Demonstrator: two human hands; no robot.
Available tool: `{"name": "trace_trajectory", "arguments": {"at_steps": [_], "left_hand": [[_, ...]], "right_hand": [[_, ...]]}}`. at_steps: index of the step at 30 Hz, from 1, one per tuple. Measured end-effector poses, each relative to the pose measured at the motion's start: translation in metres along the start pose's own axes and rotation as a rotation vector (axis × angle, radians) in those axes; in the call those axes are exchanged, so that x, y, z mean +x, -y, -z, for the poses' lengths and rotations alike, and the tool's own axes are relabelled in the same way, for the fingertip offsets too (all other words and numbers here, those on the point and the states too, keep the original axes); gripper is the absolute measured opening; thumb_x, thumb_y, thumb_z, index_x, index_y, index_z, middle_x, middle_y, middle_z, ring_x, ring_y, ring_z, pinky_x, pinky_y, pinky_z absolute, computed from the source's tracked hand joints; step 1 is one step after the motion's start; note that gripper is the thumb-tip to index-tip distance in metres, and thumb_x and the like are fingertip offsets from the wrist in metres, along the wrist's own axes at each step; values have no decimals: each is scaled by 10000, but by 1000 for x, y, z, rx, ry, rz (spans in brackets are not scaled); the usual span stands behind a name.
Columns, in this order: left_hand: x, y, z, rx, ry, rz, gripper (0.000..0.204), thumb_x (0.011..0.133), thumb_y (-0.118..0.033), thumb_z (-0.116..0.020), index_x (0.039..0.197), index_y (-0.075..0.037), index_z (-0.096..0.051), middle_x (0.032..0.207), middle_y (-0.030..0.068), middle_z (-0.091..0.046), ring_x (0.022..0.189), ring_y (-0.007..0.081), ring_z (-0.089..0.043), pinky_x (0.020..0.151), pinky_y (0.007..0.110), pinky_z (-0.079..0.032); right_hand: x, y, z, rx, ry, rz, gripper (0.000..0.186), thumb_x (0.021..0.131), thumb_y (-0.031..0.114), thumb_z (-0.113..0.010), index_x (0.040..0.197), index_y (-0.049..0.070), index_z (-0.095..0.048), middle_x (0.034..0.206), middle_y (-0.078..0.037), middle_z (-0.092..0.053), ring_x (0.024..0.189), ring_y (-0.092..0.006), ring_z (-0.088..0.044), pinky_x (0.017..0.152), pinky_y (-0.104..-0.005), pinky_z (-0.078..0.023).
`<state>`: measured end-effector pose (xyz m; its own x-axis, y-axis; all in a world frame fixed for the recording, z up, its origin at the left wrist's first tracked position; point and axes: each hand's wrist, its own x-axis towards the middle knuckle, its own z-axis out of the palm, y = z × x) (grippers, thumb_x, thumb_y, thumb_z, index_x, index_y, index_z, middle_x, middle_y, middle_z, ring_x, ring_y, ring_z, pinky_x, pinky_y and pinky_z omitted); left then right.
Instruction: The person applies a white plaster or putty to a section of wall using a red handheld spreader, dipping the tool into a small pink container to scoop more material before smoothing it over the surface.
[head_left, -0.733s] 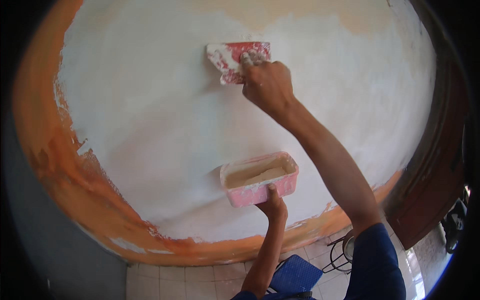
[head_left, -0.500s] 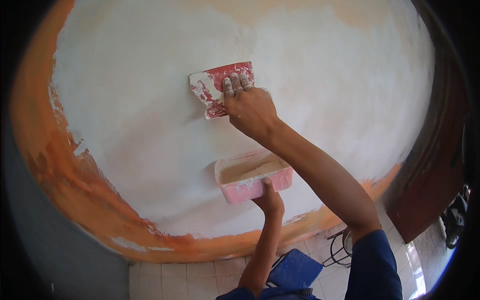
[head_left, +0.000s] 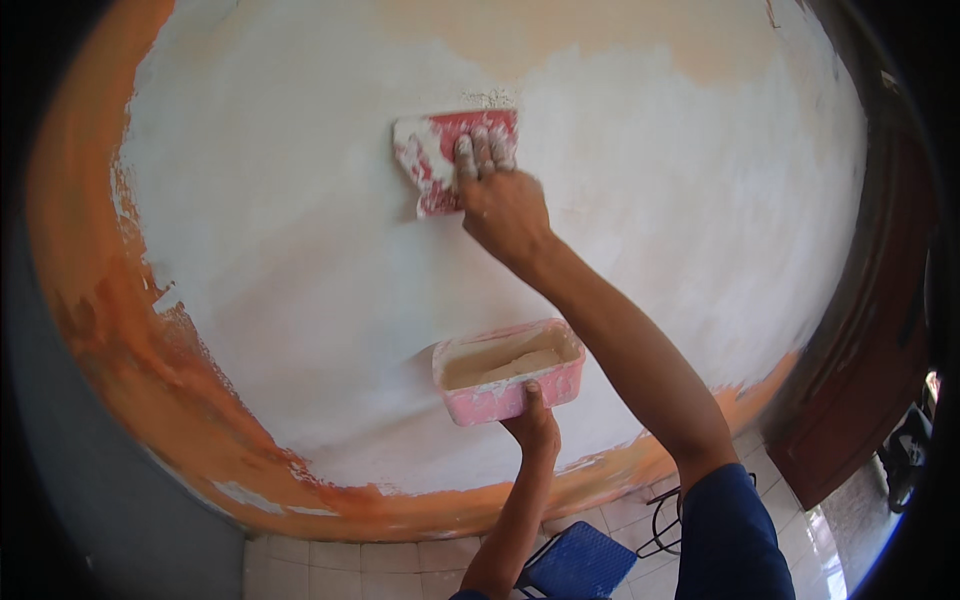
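Observation:
My right hand [head_left: 503, 205] grips a red putty knife [head_left: 465, 120] with a wide flat blade, smeared with white filler. Its far edge lies against the white-coated wall [head_left: 300, 250], and several fingers press on the face of the blade. A few rough specks show on the wall just above that edge. Below, my left hand [head_left: 537, 425] holds up a pink rectangular tub [head_left: 485, 404], thumb on its near side and the other fingers hidden underneath. Pale putty [head_left: 500, 365] fills part of the tub. Dried filler coats my right fingertips.
Bare orange paint [head_left: 130, 330] borders the coated area at left and bottom. On the tiled floor [head_left: 390, 585] stand a blue seat [head_left: 580, 562] and a dark metal frame [head_left: 662, 525]. A dark red-brown door [head_left: 850, 420] is at the right, a grey wall [head_left: 100, 470] at the left.
My right hand has slid the putty knife a little upward along the wall, leaving rough specks at its edge. The tub sits slightly lower in the picture, and the view has shifted a little.

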<state>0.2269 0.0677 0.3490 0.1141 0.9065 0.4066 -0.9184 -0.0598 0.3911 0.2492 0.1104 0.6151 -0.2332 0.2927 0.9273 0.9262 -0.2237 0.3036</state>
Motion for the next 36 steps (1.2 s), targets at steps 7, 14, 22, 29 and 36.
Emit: {"name": "trace_trajectory", "arguments": {"at_steps": [7,14,22,29,36], "left_hand": [[0,1,-4,-31,-41,45,739,832,-178,-683,1380,-155,-187,1333,54,-367,1252,207,-388,1042,402,-383],[-4,-7,-14,-48,-76,49,779,823,-145,-687,1394,-134,-157,1351,69,-351,1255,217,-375,1054,400,-351],[-4,-4,-8,-2,6,-3,759,830,-167,-685,1392,-164,-176,1346,54,-361,1266,209,-373,1046,401,-369],[3,-5,-4,-52,10,13,759,840,-166,-671,1398,-162,-158,1349,62,-354,1264,215,-371,1060,405,-346],[-2,-2,-3,-7,13,47,728,853,-166,-655,1399,-149,-173,1367,64,-336,1273,217,-362,1065,402,-339]], "right_hand": [[-32,8,24,155,60,73,372,759,52,-520,1116,-53,-538,1107,-248,-584,1011,-339,-601,721,-413,-542],[21,-20,60,33,-210,-25,123,721,32,-563,835,-6,-586,827,-149,-621,776,-286,-638,561,-385,-528],[4,-4,33,76,-54,-35,100,693,31,-572,790,25,-593,794,-127,-603,763,-280,-626,558,-387,-523],[-30,9,46,184,-41,-32,112,707,33,-561,813,23,-596,838,-121,-615,823,-273,-627,575,-394,-525],[31,-18,37,-5,-169,-59,49,708,24,-574,748,28,-601,776,-126,-605,735,-284,-627,525,-393,-512]]}}
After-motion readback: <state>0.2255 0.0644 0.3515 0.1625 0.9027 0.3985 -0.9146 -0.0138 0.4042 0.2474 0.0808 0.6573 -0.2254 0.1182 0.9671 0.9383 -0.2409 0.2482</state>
